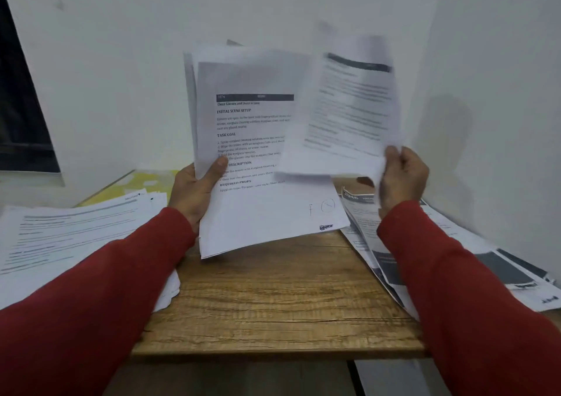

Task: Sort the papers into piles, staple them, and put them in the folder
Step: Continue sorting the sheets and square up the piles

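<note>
1. A stack of papers (258,158) is held upright above the wooden table (273,304), long side up, gripped by the left hand (194,189).
2. One thin, blurred sheet (343,113) is pinched by the right hand (400,177).
3. Flat white paper piles are seen left (69,237) and right (501,262); a yellow folder (136,183) lies behind.

One head-worn wide-angle view looks forward and down from the person's own seat, close over the wooden counter (273,298). It faces the white wall corner behind the counter, and both red sleeves reach in from the bottom edge, toward the counter's far side.
</note>
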Available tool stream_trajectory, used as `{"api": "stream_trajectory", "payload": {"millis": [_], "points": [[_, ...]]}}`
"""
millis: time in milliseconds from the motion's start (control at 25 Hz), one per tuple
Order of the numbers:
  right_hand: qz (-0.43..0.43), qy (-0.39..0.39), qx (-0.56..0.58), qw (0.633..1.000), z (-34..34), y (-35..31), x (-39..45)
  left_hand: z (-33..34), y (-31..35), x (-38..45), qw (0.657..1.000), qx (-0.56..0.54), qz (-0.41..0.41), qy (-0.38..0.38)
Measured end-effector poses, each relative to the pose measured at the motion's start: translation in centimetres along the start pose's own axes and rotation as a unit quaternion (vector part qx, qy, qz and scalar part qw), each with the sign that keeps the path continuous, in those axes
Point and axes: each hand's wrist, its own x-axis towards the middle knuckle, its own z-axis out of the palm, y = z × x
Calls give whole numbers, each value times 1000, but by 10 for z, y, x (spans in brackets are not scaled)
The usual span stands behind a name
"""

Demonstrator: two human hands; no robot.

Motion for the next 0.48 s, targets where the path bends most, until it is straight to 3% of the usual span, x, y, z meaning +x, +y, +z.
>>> {"api": "stream_trajectory", "payload": {"millis": [120,240,360,480], "points": [[-13,156,-73,985,-31,7,26,-3,1,2,1000,-9,0,9],[-52,158,-128,978,-37,12,30,-3,3,1,1000,-26,3,3],[-49,-3,-58,997,-16,0,12,-1,4,1,999,-42,-12,-13],[-10,-226,71,972,11,-24,-37,-1,1,0,994,-79,-60,-47]]}}
